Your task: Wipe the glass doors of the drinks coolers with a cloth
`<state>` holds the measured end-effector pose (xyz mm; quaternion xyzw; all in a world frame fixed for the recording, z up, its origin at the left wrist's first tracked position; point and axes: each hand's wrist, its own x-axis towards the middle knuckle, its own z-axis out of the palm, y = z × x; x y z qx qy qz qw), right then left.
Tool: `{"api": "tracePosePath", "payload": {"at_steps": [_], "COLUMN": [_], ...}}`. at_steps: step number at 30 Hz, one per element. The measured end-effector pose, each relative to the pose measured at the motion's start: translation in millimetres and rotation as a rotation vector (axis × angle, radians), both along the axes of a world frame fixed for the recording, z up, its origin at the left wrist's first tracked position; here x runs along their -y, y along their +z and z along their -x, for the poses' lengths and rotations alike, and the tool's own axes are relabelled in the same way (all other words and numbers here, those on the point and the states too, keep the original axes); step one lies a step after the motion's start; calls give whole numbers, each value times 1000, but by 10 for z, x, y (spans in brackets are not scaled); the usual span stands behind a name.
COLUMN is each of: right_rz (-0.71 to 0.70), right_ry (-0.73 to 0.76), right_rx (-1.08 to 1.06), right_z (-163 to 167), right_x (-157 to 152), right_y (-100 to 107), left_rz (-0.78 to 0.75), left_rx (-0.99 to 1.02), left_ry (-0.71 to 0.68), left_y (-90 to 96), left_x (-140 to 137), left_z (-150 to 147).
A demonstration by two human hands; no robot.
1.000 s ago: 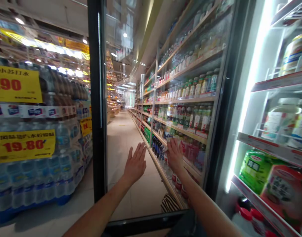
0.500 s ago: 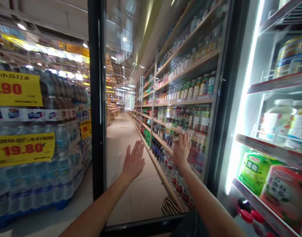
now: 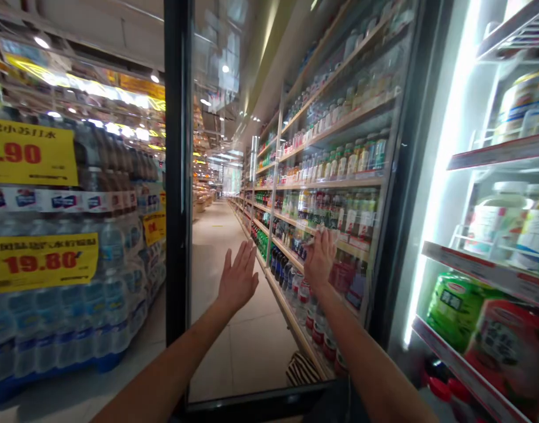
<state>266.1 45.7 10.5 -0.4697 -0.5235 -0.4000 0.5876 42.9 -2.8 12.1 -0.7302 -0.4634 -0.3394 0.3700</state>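
A tall glass door (image 3: 234, 364) with a black frame stands in front of me, swung out beside a lit cooler. My left hand (image 3: 237, 276) lies flat against the glass or just off it, palm forward, fingers stretched upward, with nothing in it. To its right, a little higher, my right hand (image 3: 321, 258) presses toward the pane. Pale edges of what looks like a thin white cloth (image 3: 310, 242) show around its fingers; most of it is hidden under the hand.
At right, the cooler's shelves (image 3: 485, 267) hold bottles and green and red packs (image 3: 454, 308). Stacked water bottles (image 3: 44, 311) with yellow price signs (image 3: 40, 264) stand at left. Bottle shelves (image 3: 331, 185) and an aisle floor show in the pane, along with a zebra-striped thing (image 3: 302, 368) low down.
My right hand has shifted slightly left and up over the glass. My left hand stays nearly in place, a touch higher. The view has turned a little.
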Motion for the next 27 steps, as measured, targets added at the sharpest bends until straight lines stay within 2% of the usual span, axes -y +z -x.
{"api": "tracePosePath", "payload": {"at_steps": [4, 6, 8, 11, 13, 17, 19, 21, 25, 27], "right_rz": [12, 15, 1, -37, -33, 61, 101, 104, 36, 35], "right_ry": [35, 44, 18, -36, -28, 99, 137, 112, 2, -2], "right_rx": [337, 418, 313, 34, 24, 427, 559, 506, 95, 84], "right_z": [207, 189, 83, -28, 43, 357, 394, 298, 77, 137], "right_x": [36, 46, 30, -10, -10, 59, 76, 56, -16, -9], "right_y": [-35, -39, 9, 115, 126, -26, -74, -39, 143, 127], "left_rz": [-30, -35, -37, -37, -33, -20, -14, -11, -8, -9], "left_rx": [11, 7, -7, -11, -7, -14, -18, -24, -30, -29], "left_ry": [1, 15, 29, 47, 54, 51, 50, 46, 41, 46], "left_y": [46, 78, 103, 129, 147, 176, 182, 182, 172, 161], "left_x": [-7, -13, -18, -19, -18, -16, -18, -19, -13, -2], "left_z": [14, 40, 61, 60, 44, 34, 48, 65, 79, 85]}}
